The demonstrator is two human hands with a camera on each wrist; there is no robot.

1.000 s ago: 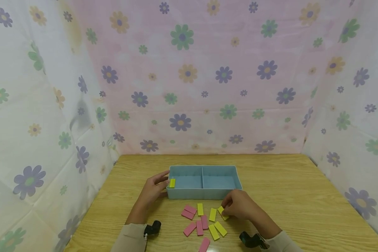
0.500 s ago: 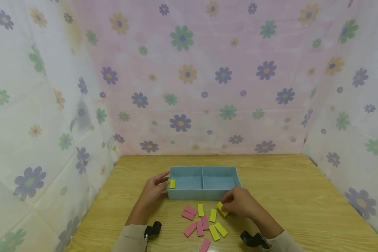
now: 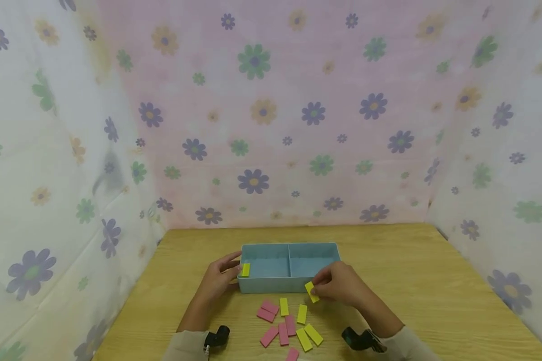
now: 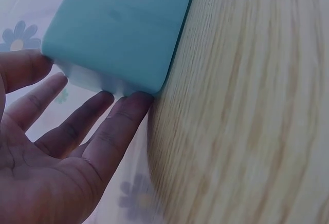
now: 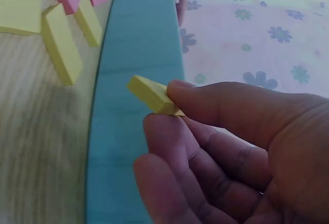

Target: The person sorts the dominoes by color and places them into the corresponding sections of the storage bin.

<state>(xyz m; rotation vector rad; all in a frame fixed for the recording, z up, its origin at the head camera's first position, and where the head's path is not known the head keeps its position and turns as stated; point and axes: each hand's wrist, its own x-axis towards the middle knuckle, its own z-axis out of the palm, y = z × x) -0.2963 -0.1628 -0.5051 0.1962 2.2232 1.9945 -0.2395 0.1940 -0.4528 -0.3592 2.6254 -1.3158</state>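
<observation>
A light blue two-compartment box [image 3: 264, 286] stands on the table. My left hand [image 3: 214, 281] is at its left end; in the left wrist view the fairly straight fingers [image 4: 115, 136] touch the end wall, with the thumb at a corner. One yellow block [image 3: 246, 269] stands inside the left compartment against that end. In front of the box's right half, my right hand [image 3: 341, 286] pinches another yellow block [image 5: 151, 94] between thumb and fingertips, raised off the table. Part of the box's right end is hidden behind this hand.
Several pink blocks [image 3: 269, 336] and several yellow blocks [image 3: 301, 314] lie loose on the wooden table [image 3: 388, 260] in front of the box. Flowered cloth [image 3: 271, 150] hangs behind and at both sides. Each wrist carries a black camera [image 3: 359, 339].
My right hand has lifted the yellow block from the table and brought it up and slightly left, close to the box's front wall. My left hand stays at the box's end. The head view has shifted slightly.
</observation>
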